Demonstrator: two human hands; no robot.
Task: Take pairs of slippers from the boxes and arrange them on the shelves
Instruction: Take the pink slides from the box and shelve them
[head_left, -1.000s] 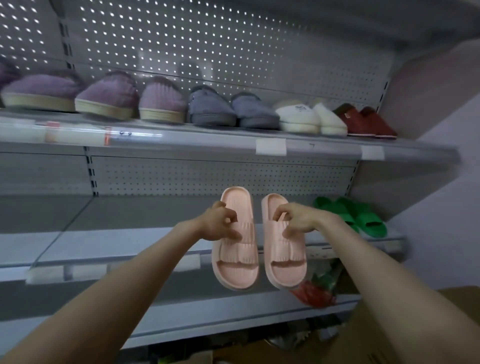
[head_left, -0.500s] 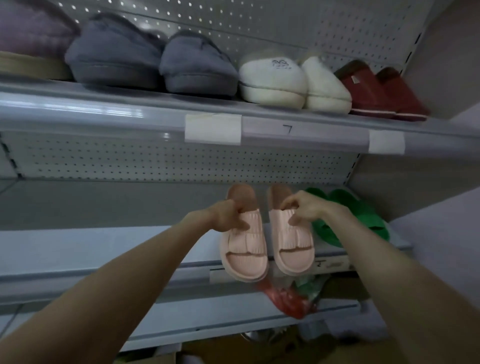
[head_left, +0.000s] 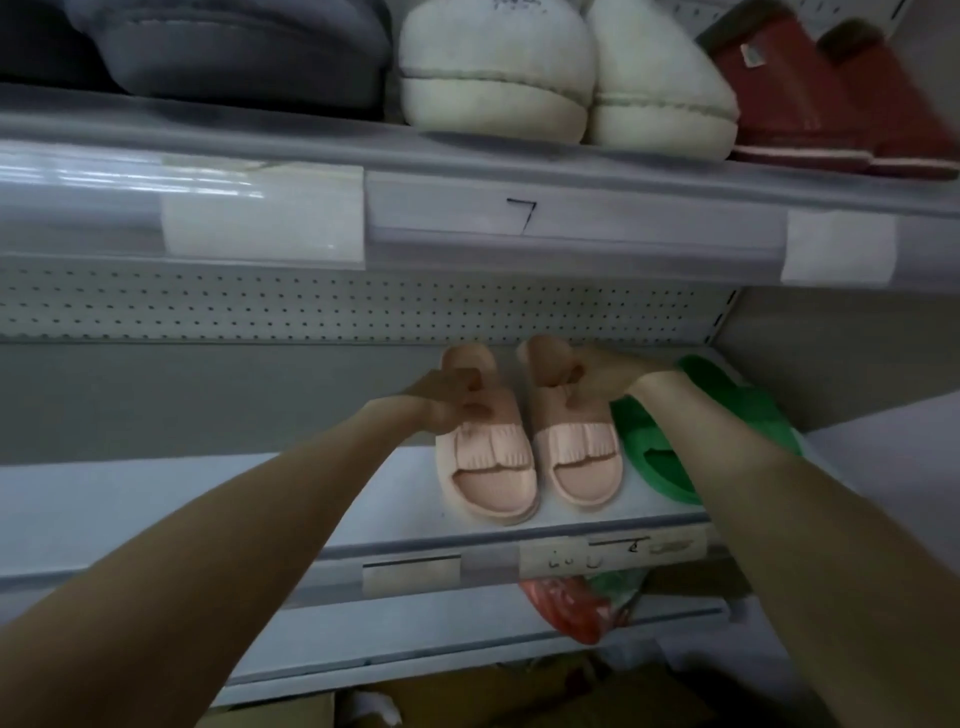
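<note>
Shelf (head_left: 208, 499) holds pink slippers (head_left: 491, 467), left hand (head_left: 447, 402) and right hand (head_left: 602, 376) gripping.

At frame centre we see the pink foam slide slippers (head_left: 524, 462) on the grey metal middle shelf (head_left: 260, 499), with green foam slippers (head_left: 649, 462) just beside them at their right. On the upper shelf (head_left: 623, 234), white plush slippers (head_left: 493, 93) lie left of red felt slippers (head_left: 800, 114).
</note>
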